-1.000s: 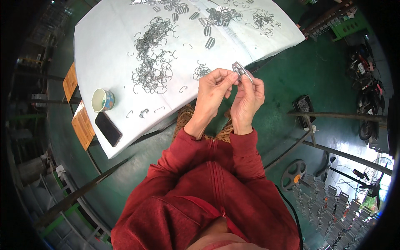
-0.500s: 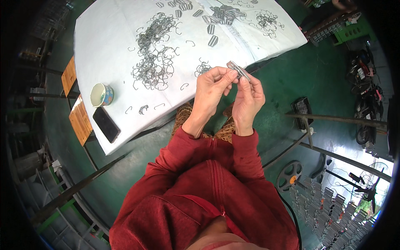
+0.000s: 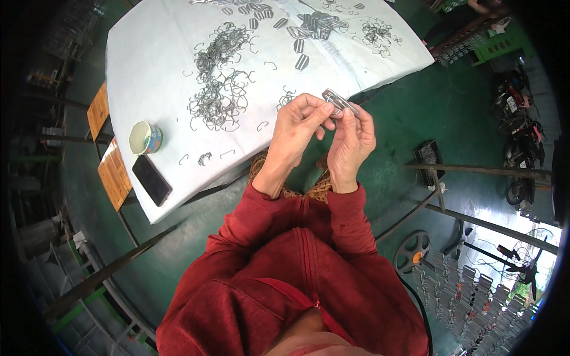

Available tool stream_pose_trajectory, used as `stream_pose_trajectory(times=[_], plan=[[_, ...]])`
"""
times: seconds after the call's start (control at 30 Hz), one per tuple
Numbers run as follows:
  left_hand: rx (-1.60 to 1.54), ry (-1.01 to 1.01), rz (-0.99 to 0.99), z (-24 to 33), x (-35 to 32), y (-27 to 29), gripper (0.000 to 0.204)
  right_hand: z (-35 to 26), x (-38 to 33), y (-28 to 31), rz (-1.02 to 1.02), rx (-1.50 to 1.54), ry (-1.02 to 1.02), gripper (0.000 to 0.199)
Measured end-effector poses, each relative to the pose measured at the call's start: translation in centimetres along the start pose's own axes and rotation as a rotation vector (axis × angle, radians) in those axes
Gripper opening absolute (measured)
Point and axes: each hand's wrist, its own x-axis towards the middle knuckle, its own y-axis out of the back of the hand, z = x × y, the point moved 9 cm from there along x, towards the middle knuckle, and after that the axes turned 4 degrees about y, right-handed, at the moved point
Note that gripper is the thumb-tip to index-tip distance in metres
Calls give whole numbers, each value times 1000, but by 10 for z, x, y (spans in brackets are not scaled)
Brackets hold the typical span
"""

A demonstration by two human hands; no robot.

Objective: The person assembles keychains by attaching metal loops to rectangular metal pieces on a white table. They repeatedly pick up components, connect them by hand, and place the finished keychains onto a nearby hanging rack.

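My left hand [image 3: 294,129] and my right hand [image 3: 351,142] meet just past the table's near edge. Between their fingertips is a small slotted metal buckle [image 3: 336,98], held tilted. The right thumb and fingers pinch its right end, while the left thumb and forefinger close on its left side. Whether a wire hook is also in the left fingers is hidden. Beyond the left hand lies a small pile of bent wire hooks [image 3: 287,98]. A larger heap of hooks [image 3: 221,95] spreads farther left, with slotted buckles [image 3: 321,24] piled at the far side.
The white-covered table [image 3: 160,71] holds a paper cup [image 3: 155,140] and a dark phone [image 3: 151,180] at its left corner. Another hook pile [image 3: 378,34] lies far right. Wooden stools [image 3: 114,176] stand at the left, a metal rail [image 3: 481,170] at the right.
The buckle has turned slightly, so more of its slotted face shows. Both hands stay together in nearly the same place. My view has shifted a little.
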Motion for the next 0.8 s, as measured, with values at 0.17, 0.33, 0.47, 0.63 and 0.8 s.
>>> stream_pose_trajectory(times=[0.17,0.33,0.47,0.63,0.8], plan=[[159,-72,34,8,-3,-1,12,3,1,1,29,18,-35,15],[541,-254,66,32,-14,1,12,1,10,-5,-23,-54,-106,21],[649,-132,-16,38,-17,4,12,2,23,4,-37,-201,-190,26],[812,-253,9,35,-17,5,12,7,14,-7,-211,-384,-243,25],[842,-332,-23,36,-16,-10,13,7,13,2,-286,-324,-275,29]])
